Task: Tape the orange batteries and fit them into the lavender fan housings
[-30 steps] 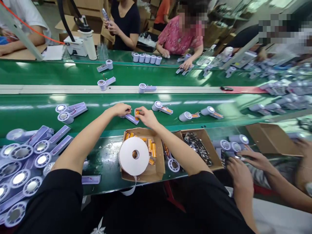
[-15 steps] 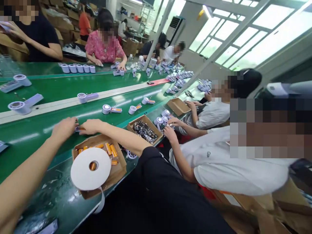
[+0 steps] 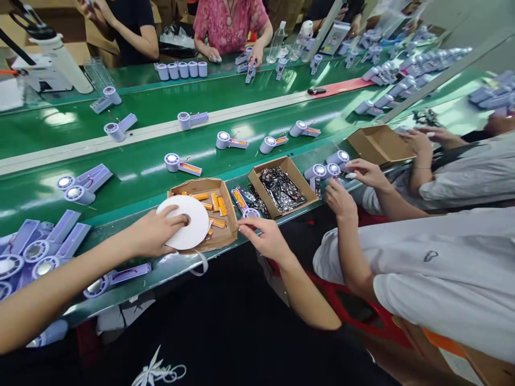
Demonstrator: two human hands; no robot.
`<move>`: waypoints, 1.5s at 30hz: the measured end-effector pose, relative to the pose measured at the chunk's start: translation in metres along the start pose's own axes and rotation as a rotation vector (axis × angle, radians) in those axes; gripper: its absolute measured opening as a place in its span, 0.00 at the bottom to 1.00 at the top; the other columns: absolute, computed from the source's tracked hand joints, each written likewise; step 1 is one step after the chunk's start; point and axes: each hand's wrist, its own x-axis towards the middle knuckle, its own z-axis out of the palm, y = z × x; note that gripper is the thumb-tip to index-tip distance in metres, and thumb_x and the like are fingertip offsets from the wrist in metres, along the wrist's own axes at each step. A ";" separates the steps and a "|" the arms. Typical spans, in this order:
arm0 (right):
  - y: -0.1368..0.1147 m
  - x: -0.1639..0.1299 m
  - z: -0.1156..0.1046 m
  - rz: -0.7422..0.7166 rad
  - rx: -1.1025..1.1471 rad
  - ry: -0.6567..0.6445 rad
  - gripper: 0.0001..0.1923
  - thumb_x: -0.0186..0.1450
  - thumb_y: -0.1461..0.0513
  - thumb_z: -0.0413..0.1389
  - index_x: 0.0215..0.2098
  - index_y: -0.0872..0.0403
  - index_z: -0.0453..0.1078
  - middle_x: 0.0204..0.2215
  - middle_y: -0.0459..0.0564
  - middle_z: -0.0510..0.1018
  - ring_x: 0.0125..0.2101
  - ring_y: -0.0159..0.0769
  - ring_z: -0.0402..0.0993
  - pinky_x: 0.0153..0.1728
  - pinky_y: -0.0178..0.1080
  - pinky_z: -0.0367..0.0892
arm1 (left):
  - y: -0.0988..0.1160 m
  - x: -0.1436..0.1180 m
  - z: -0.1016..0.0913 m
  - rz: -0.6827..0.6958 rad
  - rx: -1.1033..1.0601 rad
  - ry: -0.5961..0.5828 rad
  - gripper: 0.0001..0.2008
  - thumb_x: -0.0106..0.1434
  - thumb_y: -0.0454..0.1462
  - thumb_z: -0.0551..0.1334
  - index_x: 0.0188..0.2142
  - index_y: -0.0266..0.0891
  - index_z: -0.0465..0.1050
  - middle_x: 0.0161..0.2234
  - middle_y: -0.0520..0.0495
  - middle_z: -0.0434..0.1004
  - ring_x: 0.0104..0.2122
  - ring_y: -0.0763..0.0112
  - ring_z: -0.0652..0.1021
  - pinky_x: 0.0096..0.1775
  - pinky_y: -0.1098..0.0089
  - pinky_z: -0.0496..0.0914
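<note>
Green conveyor belts point(image 3: 145, 185) run from left to right, with a pale strip point(image 3: 249, 110) between the near and far ones and people at work along the far side. On the near side, a dark green worktop point(image 3: 169, 264) borders the belt.

On that worktop stands a cardboard box point(image 3: 232, 219) of orange batteries point(image 3: 215, 202), with a white roll point(image 3: 195, 231) lying over its left part and a loose end of tape point(image 3: 204, 264) hanging at the near edge. The left hand point(image 3: 159, 230) lies over the left side of the roll, fingers bent and a fingertip at the centre hole; how firmly it grips cannot be told. The right hand point(image 3: 267, 238) is just beside the box's right edge, thumb and forefinger close together; whether anything small is pinched between them is unclear.

Just beyond that hand lies a purple fan body point(image 3: 251, 213) with a battery in its handle. To its right is a second box point(image 3: 298, 175) full of small dark parts point(image 3: 281, 192). Farther right, a co-worker's hands point(image 3: 341, 199) work near three more fan bodies point(image 3: 317, 171). At near left, purple fan bodies lie in a heap point(image 3: 44, 249).
</note>
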 end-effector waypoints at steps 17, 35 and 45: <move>-0.038 0.105 0.088 -0.180 -0.822 -0.571 0.15 0.83 0.61 0.53 0.56 0.60 0.79 0.54 0.67 0.87 0.54 0.50 0.86 0.54 0.44 0.76 | 0.041 -0.077 0.082 -0.446 0.121 0.851 0.47 0.62 0.42 0.71 0.78 0.56 0.59 0.59 0.37 0.80 0.64 0.30 0.75 0.62 0.30 0.72; 0.011 0.123 0.036 0.040 0.333 -0.368 0.34 0.69 0.61 0.67 0.72 0.54 0.73 0.59 0.60 0.88 0.44 0.42 0.92 0.47 0.44 0.87 | 0.047 -0.064 0.089 -0.448 0.025 0.664 0.39 0.60 0.36 0.73 0.71 0.47 0.69 0.59 0.35 0.78 0.66 0.37 0.70 0.68 0.36 0.68; -0.019 0.129 0.028 -0.124 0.089 -0.328 0.28 0.71 0.63 0.64 0.69 0.50 0.75 0.66 0.57 0.84 0.68 0.49 0.80 0.71 0.56 0.74 | 0.053 -0.065 0.090 -0.436 0.016 0.648 0.36 0.64 0.37 0.71 0.71 0.46 0.67 0.60 0.35 0.76 0.67 0.38 0.68 0.68 0.39 0.68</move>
